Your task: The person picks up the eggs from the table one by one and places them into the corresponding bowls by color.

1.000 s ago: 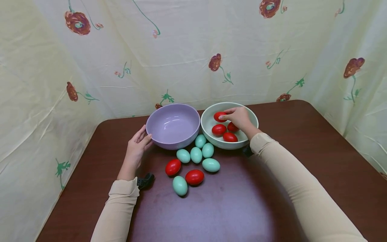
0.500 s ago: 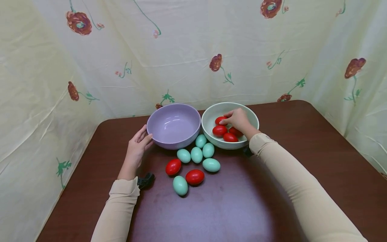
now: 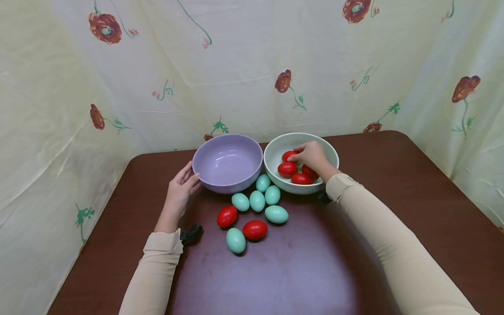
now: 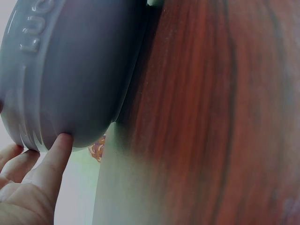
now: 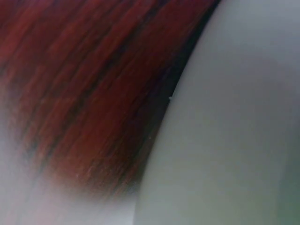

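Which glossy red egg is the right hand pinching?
The glossy red egg farthest back in the pale green round bowl; the right hand pinches it, the others lie nearer the viewer.

One purple bowl [image 3: 227,168] and one pale green bowl [image 3: 291,188] stand on one table [image 3: 299,271]. Six red eggs [image 3: 255,230] show, four inside the pale green bowl, plus six mint eggs [image 3: 277,214]. Two hands appear: one left hand [image 3: 178,193], one right hand [image 3: 313,156].
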`<state>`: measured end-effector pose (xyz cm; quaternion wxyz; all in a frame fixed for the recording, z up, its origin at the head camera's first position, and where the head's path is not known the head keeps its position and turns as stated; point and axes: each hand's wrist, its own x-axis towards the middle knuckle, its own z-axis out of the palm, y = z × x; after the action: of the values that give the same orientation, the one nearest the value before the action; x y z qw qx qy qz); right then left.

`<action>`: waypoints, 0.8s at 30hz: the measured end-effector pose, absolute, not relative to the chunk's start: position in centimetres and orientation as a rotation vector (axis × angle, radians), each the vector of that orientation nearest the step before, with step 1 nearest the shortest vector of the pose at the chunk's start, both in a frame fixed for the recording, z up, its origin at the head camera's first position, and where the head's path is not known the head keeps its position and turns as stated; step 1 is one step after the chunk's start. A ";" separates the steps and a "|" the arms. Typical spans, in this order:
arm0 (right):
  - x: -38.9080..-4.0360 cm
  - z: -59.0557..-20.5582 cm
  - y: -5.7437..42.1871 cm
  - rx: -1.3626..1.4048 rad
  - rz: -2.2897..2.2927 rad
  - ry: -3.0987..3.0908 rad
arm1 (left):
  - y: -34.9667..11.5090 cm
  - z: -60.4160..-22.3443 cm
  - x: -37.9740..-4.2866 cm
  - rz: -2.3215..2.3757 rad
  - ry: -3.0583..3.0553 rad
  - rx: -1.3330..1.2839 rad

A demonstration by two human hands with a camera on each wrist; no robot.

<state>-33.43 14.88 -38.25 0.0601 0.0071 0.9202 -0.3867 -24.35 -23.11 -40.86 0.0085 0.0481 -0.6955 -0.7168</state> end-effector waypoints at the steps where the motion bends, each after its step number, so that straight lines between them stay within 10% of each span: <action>1: -33.5 -38.2 14.9 0.020 -1.174 2.783 | -23.1 -40.8 -24.4 -2.240 -2.169 0.147; 24: -25.7 -35.3 13.7 -0.045 -1.660 2.593 | -23.1 -40.6 -24.2 -2.241 -2.173 0.146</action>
<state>-25.69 13.67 -35.33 0.0312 -0.0147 0.8418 -0.5387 -24.24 -23.10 -40.61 0.0083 0.0467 -0.6953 -0.7171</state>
